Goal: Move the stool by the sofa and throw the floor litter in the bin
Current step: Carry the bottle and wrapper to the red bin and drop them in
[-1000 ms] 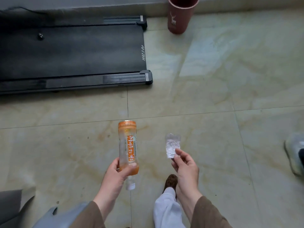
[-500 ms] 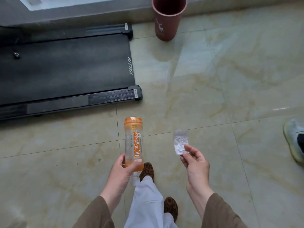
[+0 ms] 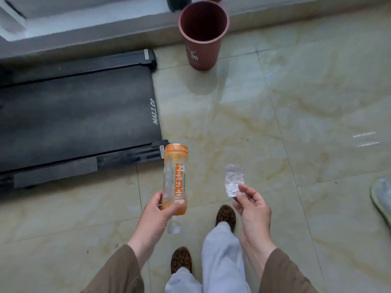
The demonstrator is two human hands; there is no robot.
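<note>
My left hand [image 3: 157,210] grips an empty clear bottle with an orange label [image 3: 175,176] near its neck end, base pointing away from me and its cap end hanging below my fingers. My right hand [image 3: 251,206] pinches a crumpled clear wrapper [image 3: 233,179] between thumb and fingers. A dark red bin with a white deer print [image 3: 202,49] stands upright and open on the floor ahead, against a grey ledge, well beyond both hands. The stool and sofa are out of view.
A black walking treadmill [image 3: 74,115] lies flat on the left, its corner close to the bottle. My feet in leopard-print slippers [image 3: 225,216] are on the glossy marble tiles. Another person's shoe [image 3: 380,197] shows at the right edge.
I have walked forward: the bin and treadmill now appear nearer and lower in view. Both hands keep the same hold on the bottle and wrapper.
</note>
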